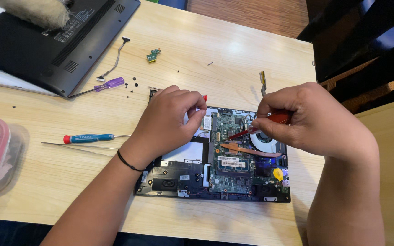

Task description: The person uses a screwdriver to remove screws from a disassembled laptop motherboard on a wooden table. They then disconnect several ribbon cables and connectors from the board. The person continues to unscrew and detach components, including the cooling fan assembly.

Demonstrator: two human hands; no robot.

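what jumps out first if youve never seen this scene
An opened laptop with its green circuit board and round fan bared lies at the centre of the wooden table. The right hand points a red tool into it, the left hand hovers beside. A purple screwdriver and blue screwdriver lie left.

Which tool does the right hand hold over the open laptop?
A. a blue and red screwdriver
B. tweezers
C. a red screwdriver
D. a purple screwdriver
C: the right hand grips a red screwdriver with its tip down on the green circuit board; the purple screwdriver lies on the table.
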